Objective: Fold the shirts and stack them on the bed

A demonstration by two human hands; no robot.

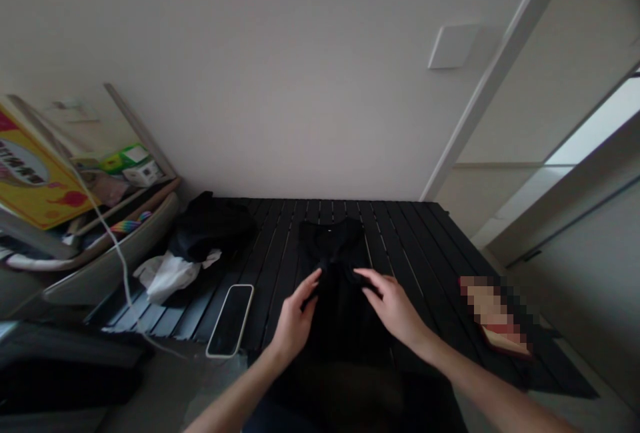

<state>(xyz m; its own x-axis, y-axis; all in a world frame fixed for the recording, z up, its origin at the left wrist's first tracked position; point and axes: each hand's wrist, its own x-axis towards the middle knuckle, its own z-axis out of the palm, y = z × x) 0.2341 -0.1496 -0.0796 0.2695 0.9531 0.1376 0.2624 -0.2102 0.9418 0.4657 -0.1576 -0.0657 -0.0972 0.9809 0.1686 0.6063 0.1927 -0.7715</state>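
Observation:
A black shirt (335, 239) lies on the dark slatted table (407, 239), its neckline with a small pale label towards the wall. My left hand (296, 316) pinches the shirt's cloth on the left, thumb and fingers closed on it. Across from it, my right hand (393, 299) grips the cloth on the right in the same way. Between the hands the fabric is bunched into a raised fold. The part of the shirt nearest me is dark and hard to tell from my own clothing.
Left on the table lie a phone (231, 321), a white cloth (167, 276) and a heap of black cloth (213, 223). A blurred-out flat item (495, 316) rests at the right. A white cable (123, 256) hangs by a cluttered cart (120, 279). The wall (310, 86) borders the far edge.

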